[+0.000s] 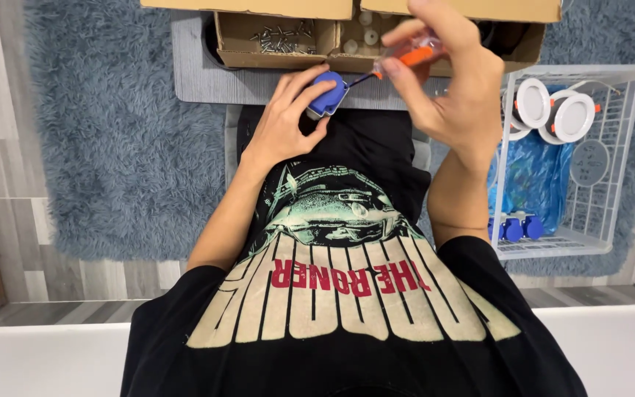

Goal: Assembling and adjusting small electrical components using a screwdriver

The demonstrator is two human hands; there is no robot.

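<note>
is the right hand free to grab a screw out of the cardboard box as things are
Probably not: the right hand grips an orange-handled screwdriver. The screws lie uncovered in the open box compartment, beyond the left hand.

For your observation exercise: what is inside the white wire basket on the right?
The white wire basket holds round white fittings, a blue plastic bag and small blue parts. The bag's contents are hidden.

pretty bright, even indoor light, soft shadows only, no real glare, slight wide-angle stretch at edges, raised hand a bit blurry
</note>
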